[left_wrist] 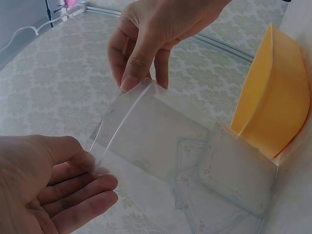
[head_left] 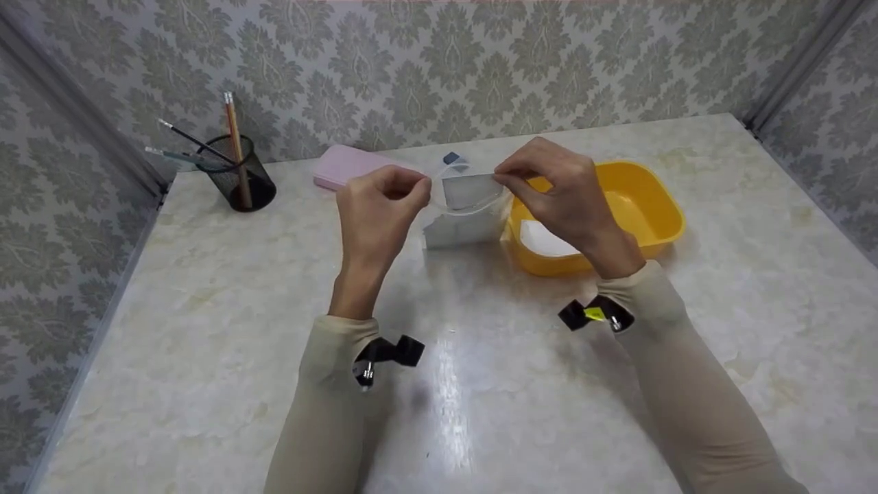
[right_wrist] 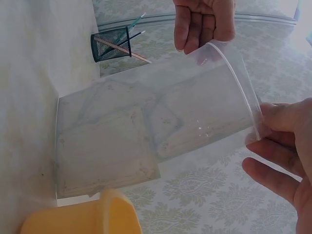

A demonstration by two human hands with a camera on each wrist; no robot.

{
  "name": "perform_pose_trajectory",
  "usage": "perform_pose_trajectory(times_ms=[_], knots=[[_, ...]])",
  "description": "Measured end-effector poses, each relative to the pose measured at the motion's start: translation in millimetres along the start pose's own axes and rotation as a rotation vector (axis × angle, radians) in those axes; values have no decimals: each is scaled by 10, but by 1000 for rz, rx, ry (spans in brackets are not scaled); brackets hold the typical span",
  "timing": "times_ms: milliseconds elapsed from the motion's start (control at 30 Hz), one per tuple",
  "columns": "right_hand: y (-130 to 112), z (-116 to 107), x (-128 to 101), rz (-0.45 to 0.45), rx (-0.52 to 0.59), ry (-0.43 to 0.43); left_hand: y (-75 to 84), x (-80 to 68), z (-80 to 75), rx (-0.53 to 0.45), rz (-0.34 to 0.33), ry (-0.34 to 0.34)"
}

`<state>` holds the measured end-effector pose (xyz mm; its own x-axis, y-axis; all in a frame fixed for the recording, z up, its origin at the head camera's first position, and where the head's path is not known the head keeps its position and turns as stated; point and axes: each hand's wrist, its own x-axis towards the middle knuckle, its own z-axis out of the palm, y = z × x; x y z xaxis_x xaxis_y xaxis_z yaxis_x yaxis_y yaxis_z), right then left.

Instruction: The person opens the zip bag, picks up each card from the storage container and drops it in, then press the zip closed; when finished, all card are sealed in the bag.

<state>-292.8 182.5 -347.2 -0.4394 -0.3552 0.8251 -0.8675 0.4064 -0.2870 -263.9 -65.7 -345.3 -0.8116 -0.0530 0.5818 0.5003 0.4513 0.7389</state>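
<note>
Both hands hold a clear plastic bag (head_left: 464, 223) just above the table, its bottom end resting on the marble top. My left hand (head_left: 420, 189) pinches the left side of the bag's mouth, and my right hand (head_left: 506, 180) pinches the right side. The mouth is pulled open between them. In the left wrist view the bag (left_wrist: 165, 141) stretches from my left hand (left_wrist: 92, 163) to my right hand (left_wrist: 131, 80). Flat pale square packets (right_wrist: 105, 151) lie at the bag's (right_wrist: 204, 112) bottom end.
A yellow plastic basin (head_left: 651, 199) with something white inside stands just right of the bag. A pink case (head_left: 346, 167) and a black mesh pen holder (head_left: 240, 175) with pencils sit at the back left. Patterned walls enclose the table.
</note>
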Motion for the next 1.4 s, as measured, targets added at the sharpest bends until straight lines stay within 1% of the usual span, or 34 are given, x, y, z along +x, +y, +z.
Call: perform_pose_trajectory(times_ms=[133, 233, 333, 433, 567, 633, 733, 867, 1100, 1200, 1400], knots=[[8, -70, 4, -5, -2, -76, -3, 4, 3, 4, 6, 1], [11, -128, 9, -1, 6, -115, -10, 5, 1, 2, 9, 3], [13, -186, 18, 11, 8, -118, -16, 6, -3, -4, 12, 3], [29, -259, 27, 29, 7, -100, -21, 8, -6, -4, 12, 5], [100, -361, 14, 90, -9, -79, -27, 9, -9, 0, 7, 3], [152, -402, -7, 140, -30, -84, -32, 7, -11, 5, 4, 1], [243, -428, -50, 242, -63, -115, -39, 0, -16, 13, 6, 1], [362, -389, -114, 390, -84, -191, -46, -6, -23, 16, 11, 7], [653, -180, -282, 649, -73, -443, -39, -6, -20, 16, 9, 11], [730, -125, -333, 703, -87, -521, -28, -1, -16, 15, 11, 10], [811, -56, -408, 753, -80, -638, -21, 8, -1, 22, 10, 12]])
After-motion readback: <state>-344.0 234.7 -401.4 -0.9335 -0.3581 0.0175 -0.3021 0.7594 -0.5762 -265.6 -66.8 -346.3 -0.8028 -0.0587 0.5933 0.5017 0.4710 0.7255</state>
